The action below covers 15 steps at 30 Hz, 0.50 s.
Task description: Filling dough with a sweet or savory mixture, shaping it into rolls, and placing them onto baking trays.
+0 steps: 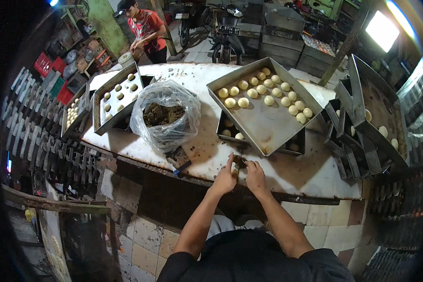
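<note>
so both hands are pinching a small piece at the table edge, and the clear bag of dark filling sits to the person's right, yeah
Not quite: the clear plastic bag of dark filling sits to the person's left, not right. The head view shows it left of the big tray of dough balls. The left hand and right hand do pinch a small piece near the table edge.

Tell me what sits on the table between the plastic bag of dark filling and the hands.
In the head view, a small dark scraper-like tool with a blue tip lies at the table edge, between the plastic bag and the left hand. Otherwise bare white tabletop.
</note>
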{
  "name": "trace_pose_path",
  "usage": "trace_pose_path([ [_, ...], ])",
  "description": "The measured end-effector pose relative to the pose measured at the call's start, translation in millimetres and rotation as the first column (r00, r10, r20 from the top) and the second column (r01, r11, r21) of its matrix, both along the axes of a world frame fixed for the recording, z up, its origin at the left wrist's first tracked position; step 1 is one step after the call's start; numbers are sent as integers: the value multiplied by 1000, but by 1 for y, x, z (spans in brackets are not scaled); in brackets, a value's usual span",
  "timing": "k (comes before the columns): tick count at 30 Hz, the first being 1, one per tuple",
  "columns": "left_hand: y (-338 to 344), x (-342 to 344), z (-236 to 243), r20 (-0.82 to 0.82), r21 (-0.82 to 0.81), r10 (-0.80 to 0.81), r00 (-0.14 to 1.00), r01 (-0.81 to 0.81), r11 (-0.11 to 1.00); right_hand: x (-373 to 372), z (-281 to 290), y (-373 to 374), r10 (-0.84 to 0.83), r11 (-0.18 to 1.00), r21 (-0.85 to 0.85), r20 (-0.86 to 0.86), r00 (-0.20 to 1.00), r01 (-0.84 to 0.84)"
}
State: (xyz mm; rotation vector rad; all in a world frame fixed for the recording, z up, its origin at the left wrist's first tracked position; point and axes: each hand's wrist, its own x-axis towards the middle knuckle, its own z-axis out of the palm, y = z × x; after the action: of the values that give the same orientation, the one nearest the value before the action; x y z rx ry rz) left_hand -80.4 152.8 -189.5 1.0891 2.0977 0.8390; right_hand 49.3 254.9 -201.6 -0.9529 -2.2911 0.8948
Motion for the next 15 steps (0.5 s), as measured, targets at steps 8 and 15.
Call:
trace_pose_path([
  [8, 0, 19, -34, -280, -96, -52, 959, 26, 995, 9, -6, 9, -111, 960, -261, -3, 994, 106],
  [15, 8, 14, 14, -216, -35, -65, 974, 59, 998, -2, -12, 5, -100, 988, -123, -65, 993, 92],
])
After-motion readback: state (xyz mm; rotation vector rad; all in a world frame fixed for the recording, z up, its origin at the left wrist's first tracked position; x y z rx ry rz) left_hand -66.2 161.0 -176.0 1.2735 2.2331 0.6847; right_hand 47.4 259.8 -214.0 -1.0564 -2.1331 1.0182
